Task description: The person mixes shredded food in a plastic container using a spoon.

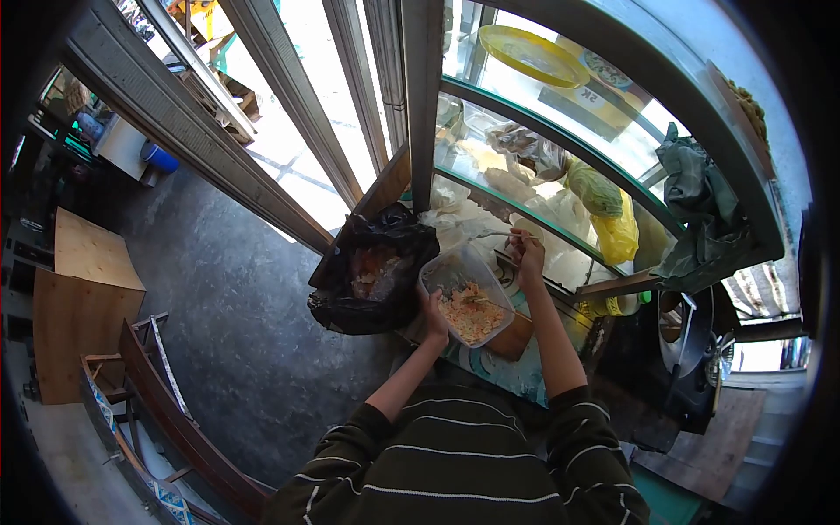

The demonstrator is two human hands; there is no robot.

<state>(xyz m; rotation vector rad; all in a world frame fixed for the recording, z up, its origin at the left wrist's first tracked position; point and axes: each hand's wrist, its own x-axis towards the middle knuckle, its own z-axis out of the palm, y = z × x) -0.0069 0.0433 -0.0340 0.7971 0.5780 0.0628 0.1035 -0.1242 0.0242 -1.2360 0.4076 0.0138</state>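
Observation:
My left hand (434, 318) grips the near left side of a clear plastic food container (434, 269). Inside it lies a pale orange, shredded-looking food mix (473, 317), heaped toward the near end. Over the container's far right corner, my right hand (528, 255) is closed on a thin metal utensil (500, 234). That utensil's far end points left, and I cannot make out whether it is a fork or a spoon. A black plastic bag (411, 302) with reddish scraps in it sits open just left of the container.
A glass display case (560, 166) stands ahead, holding a yellow-rimmed tray (534, 56), a green cabbage (594, 186) and a yellow bag (616, 229). A wok (685, 331) is at the right. Leftward are a wooden bench (166, 398) and a wooden box (87, 297).

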